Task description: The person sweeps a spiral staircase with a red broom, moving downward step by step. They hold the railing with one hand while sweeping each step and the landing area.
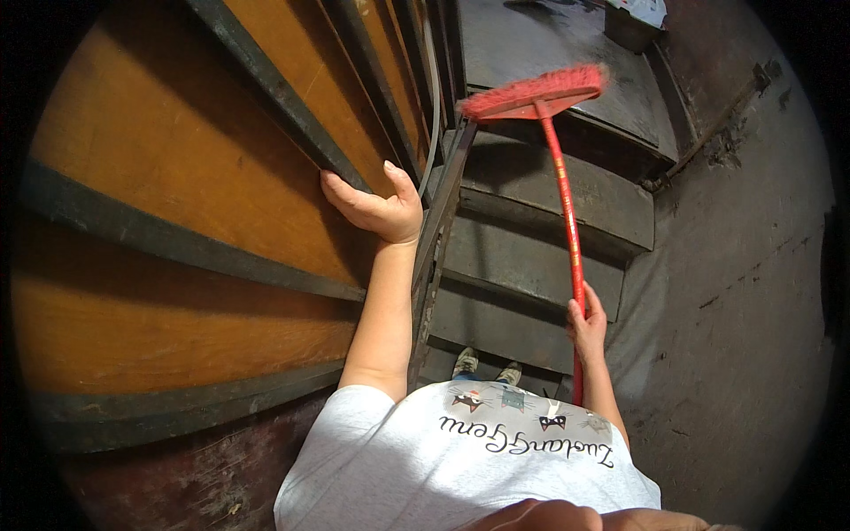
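My right hand (588,325) is closed around the red handle of a broom (568,212). The broom's head points up and away, its red bristles (538,89) facing upward above the edge of the landing. My left hand (382,206) is at a dark bar (285,99) of the railing, its fingers touching or just beside the bar and the thumb apart. That hand is not wrapped around anything; whether it bears on the bar I cannot tell. My feet in light shoes stand on a lower step, below the broom.
Grey concrete steps (531,265) rise to a landing (564,46). A dark metal stringer runs along their left side, with orange-brown panels (166,152) behind the bars. On the right is a stained grey wall (737,285). A container with a plastic bag (641,10) stands on the landing.
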`<state>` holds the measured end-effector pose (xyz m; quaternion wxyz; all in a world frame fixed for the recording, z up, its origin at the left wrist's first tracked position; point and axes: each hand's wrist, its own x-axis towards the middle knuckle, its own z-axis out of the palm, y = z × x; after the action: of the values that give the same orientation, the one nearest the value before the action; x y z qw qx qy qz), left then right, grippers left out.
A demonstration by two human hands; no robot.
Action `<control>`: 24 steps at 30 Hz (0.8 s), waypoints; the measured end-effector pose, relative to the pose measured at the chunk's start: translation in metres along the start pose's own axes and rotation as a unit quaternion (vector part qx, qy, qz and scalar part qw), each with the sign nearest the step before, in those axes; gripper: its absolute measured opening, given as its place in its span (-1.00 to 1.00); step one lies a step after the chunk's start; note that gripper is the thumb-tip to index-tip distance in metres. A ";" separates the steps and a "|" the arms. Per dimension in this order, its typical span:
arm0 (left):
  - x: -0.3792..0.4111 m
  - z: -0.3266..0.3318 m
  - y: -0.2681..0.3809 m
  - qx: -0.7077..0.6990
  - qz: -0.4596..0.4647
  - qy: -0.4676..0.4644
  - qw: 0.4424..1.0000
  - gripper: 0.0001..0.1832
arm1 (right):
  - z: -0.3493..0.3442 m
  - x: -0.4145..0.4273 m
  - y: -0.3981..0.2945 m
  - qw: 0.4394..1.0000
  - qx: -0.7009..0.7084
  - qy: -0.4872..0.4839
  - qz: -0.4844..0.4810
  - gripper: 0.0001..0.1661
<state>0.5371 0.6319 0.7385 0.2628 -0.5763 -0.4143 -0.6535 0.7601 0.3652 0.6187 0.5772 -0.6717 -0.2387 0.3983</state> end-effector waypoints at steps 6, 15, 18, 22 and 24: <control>0.001 0.000 0.002 0.001 0.013 -0.001 1.000 -0.24 | -0.001 -0.011 0.037 0.982 -0.142 0.067 -0.108 -0.50; 0.000 0.000 0.003 -0.014 -0.014 -0.009 1.000 -0.24 | -0.011 -0.058 0.007 0.991 0.092 -0.014 0.098 -0.49; 0.002 0.002 0.005 0.016 0.011 -0.002 1.000 -0.23 | -0.006 -0.052 0.035 0.998 -0.006 -0.013 0.062 -0.51; 0.002 0.000 0.003 0.014 0.019 0.001 1.000 -0.22 | -0.016 -0.042 0.048 0.966 -0.192 0.093 -0.145 -0.50; 0.001 0.000 0.004 0.006 0.018 -0.001 1.000 -0.23 | -0.029 -0.038 0.045 0.984 -0.134 0.099 -0.068 -0.50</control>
<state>0.5398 0.6301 0.7406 0.2779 -0.5825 -0.4081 -0.6457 0.7553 0.3086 0.5861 0.5284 -0.7615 -0.2765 0.2537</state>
